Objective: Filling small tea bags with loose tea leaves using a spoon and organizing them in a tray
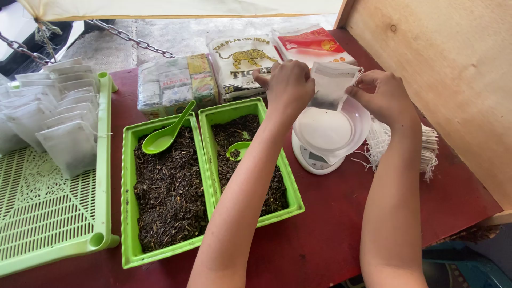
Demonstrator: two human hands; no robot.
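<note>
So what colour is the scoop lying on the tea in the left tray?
Light green, matching its tray; the scoop shows clearly in the head view.

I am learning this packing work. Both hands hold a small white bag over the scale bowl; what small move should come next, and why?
Probably pull the bag's mouth wider: the left hand and right hand pinch its top above the scale bowl, and it looks flat and unfilled.

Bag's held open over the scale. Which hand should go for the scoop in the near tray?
Left, probably: the left hand is right beside the tray holding the green scoop; the right hand would cross over.
</note>
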